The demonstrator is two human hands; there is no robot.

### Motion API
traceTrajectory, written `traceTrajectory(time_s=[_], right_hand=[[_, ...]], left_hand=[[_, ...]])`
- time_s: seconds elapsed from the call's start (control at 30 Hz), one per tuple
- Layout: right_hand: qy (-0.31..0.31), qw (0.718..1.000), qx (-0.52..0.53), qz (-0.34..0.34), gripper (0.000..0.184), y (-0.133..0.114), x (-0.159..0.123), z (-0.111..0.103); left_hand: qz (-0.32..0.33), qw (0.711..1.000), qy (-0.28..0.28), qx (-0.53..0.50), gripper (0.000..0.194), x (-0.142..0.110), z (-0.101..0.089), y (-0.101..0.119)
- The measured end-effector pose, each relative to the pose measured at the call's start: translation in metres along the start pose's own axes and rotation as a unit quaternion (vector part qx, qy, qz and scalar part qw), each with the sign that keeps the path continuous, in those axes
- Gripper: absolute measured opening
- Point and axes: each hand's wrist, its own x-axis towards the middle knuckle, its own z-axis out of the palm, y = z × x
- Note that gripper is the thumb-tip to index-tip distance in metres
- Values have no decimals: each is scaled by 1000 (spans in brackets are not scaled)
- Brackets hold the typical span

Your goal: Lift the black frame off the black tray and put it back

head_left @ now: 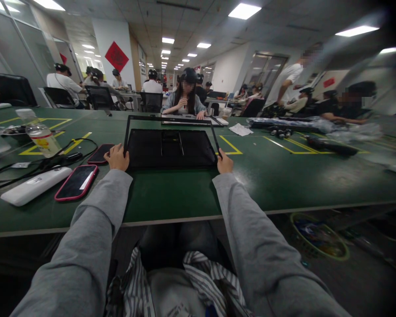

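Observation:
A thin black rectangular frame (145, 118), like a screen bezel, is tilted up over a black flat panel (145, 147) in front of me. My left hand (118, 157) is closed around the frame's near left side. On the opposite side my right hand (225, 161) grips it, with the thumb toward the top. Seen through the frame, the panel has a raised middle section with two light strips. The frame's lower edge blends into the dark panel, so I cannot tell whether the two touch.
Left of my hands lie a pink-edged phone (76, 182), another phone (100, 154), a white elongated device (36, 186), black cables and a bottle (42, 134). Across the green table (171, 198) a person (186, 94) sits. Tissue (240, 129) and plastic-wrapped parts (290, 124) lie right.

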Motion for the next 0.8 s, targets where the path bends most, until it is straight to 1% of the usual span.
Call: traceTrajectory(time_s=[0.1, 0.3, 0.33, 0.4, 0.47, 0.53, 0.67, 0.8], right_hand=[[-17, 1000, 2, 10, 51, 1, -1, 0], [-26, 999, 25, 12, 50, 4, 1, 3], [-31, 999, 27, 14, 49, 4, 1, 3], [-44, 998, 29, 19, 48, 5, 1, 4], [-54, 998, 35, 22, 48, 6, 2, 4], [-57, 997, 43, 22, 47, 6, 1, 5], [-61, 996, 56, 18, 47, 5, 1, 7], [-76, 996, 42, 8, 47, 4, 0, 7]], left_hand=[[-4, 1000, -11, 4, 38, 1, 5, -4], [-3, 1000, -10, 5, 36, 6, 18, -16], [-7, 1000, -18, 7, 35, 8, 20, -18], [-23, 998, -54, 15, 36, 11, 23, -22], [-42, 994, -99, 19, 41, 14, 25, -26], [-54, 990, -129, 15, 47, 17, 26, -30], [-87, 985, -152, 1, 57, 22, 28, -34], [-107, 979, -174, -10, 55, 19, 22, -28]])
